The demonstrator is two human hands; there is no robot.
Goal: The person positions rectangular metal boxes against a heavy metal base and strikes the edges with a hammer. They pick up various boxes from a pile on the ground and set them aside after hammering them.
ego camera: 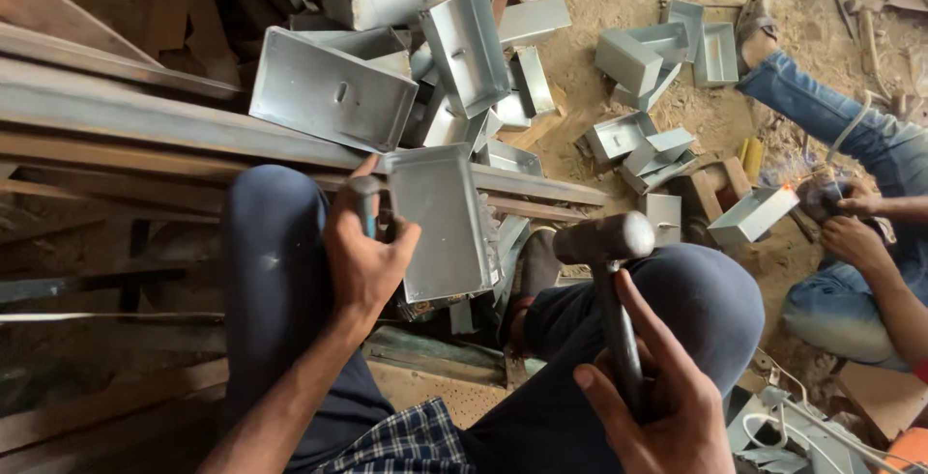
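My left hand (362, 247) grips a short dark metal punch (364, 201) upright beside a shallow sheet-metal box (440, 218). The box rests tilted between my knees, against a long steel bar (145, 121). My right hand (662, 387) is closed round the handle of a steel hammer (604, 239), whose head hangs just right of the box, above my right knee.
A heap of similar metal boxes (333, 87) lies beyond the bar, more (643, 141) scattered on the sandy floor. At right another person in jeans (851, 126) sits holding a box (754, 215) in both hands. Wooden planks (87, 406) lie at left.
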